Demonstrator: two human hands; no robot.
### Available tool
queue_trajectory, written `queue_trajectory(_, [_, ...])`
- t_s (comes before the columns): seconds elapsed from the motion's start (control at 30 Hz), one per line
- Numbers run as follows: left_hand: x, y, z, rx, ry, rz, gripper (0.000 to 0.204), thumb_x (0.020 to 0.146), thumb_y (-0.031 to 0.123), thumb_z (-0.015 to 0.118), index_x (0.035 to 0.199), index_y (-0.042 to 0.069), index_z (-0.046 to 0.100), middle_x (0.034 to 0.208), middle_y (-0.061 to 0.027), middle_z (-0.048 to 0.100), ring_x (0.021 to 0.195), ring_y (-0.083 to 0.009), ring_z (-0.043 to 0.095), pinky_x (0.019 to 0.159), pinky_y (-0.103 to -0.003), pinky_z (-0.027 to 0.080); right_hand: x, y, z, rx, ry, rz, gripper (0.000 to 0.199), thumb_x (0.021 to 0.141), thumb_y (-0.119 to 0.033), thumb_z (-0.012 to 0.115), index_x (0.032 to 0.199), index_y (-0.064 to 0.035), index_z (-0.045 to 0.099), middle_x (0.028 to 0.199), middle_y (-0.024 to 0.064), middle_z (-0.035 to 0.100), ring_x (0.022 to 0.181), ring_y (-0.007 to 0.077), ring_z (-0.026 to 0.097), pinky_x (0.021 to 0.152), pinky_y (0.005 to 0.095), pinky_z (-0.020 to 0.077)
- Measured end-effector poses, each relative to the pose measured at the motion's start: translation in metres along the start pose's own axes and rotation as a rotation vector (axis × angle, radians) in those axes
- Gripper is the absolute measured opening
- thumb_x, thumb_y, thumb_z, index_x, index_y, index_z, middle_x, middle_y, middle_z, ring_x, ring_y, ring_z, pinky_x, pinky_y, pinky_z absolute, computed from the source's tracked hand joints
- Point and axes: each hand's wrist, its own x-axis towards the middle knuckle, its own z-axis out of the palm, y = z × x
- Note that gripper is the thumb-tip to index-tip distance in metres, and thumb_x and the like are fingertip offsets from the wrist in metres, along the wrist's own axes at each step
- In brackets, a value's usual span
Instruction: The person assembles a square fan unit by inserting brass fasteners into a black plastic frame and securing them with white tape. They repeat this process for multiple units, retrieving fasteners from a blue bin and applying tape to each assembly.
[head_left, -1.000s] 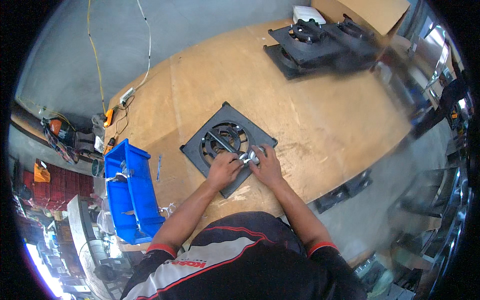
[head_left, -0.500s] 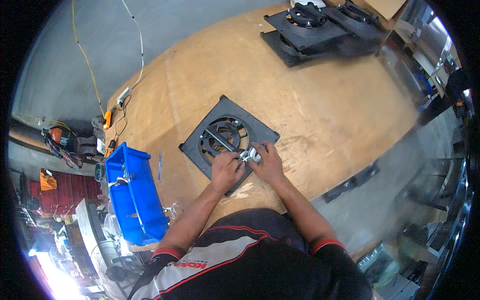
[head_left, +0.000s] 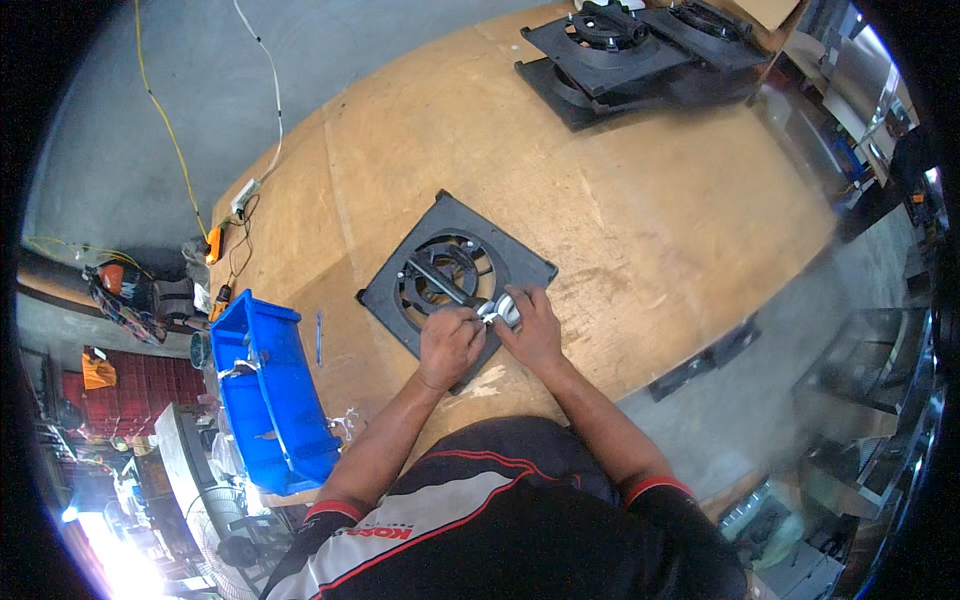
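A black square plate [head_left: 515,262] with a round slotted opening lies cornerwise on the wooden table in front of me. A black bar [head_left: 436,277] crosses the opening toward my hands. Over the plate's near right side, my right hand [head_left: 533,332] has its fingers closed around a small white coil [head_left: 508,309], which looks like bundled cable. My left hand [head_left: 452,345] is pinched at the coil's left side, by the bar's near end. Whatever sits between its fingertips is too small and covered to make out.
A blue bin [head_left: 270,395] stands at the table's left edge, with a thin blue stick [head_left: 319,337] beside it. More black plates [head_left: 615,50] are stacked at the far right. An orange plug [head_left: 214,245] and power cords lie along the left edge.
Both hands stay at the white coil with only slight finger movement. The whole view has shifted a little; the plate remains in place.
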Motion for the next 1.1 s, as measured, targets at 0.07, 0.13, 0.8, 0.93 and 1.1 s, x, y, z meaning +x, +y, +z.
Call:
queue_trajectory(0.07, [0.002,0.0,-0.004,-0.001,-0.02,0.022,0.018,0.07,0.009,0.077,0.084,0.007,0.066,0.094,-0.0066,0.065,0.086,-0.028,0.063,0.074,-0.04,0.047,-0.003,0.001,0.001,0.001,-0.013,-0.001,0.056,0.08,-0.03,0.076,0.13,-0.0102,0.06,0.118,0.0164,0.055,0.103,0.0381,0.061,0.083,0.0463,0.0528])
queue_trajectory(0.13, [0.004,0.001,-0.006,-0.002,-0.038,0.038,0.018,0.069,0.01,0.077,0.084,0.007,0.066,0.095,-0.0062,0.065,0.086,-0.0274,0.063,0.074,-0.04,0.046,-0.005,0.001,0.004,-0.016,-0.013,0.024,0.057,0.081,-0.03,0.075,0.131,-0.0101,0.058,0.119,0.0173,0.054,0.103,0.0387,0.06,0.085,0.0465,0.0523])
queue_trajectory(0.8, [0.0,0.002,-0.006,0.119,-0.097,0.096,0.023,0.071,0.017,0.077,0.091,0.01,0.068,0.118,-0.0104,0.063,0.102,-0.0297,0.062,0.085,-0.042,0.045,-0.023,-0.004,0.019,0.088,-0.032,0.218,0.035,0.085,-0.032,0.074,0.1,-0.0013,0.067,0.106,0.018,0.063,0.097,0.0378,0.064,0.081,0.0451,0.053])
queue_trajectory(0.93, [0.007,0.004,-0.019,0.114,-0.2,0.093,0.027,0.071,0.021,0.076,0.093,0.009,0.068,0.122,-0.013,0.062,0.108,-0.0334,0.06,0.09,-0.044,0.046,-0.025,-0.003,0.019,0.093,-0.037,0.17,0.034,0.085,-0.032,0.072,0.103,-0.0024,0.069,0.11,0.018,0.062,0.1,0.0376,0.064,0.083,0.0448,0.053])
queue_trajectory(1.1, [0.021,-0.014,-0.03,-0.03,-0.366,0.049,0.027,0.073,0.021,0.074,0.095,0.008,0.068,0.123,-0.0123,0.062,0.11,-0.0337,0.06,0.091,-0.045,0.048,-0.023,-0.008,0.014,0.118,-0.059,0.194,0.031,0.085,-0.027,0.071,0.102,-0.001,0.07,0.108,0.0181,0.061,0.099,0.037,0.063,0.083,0.043,0.0517])
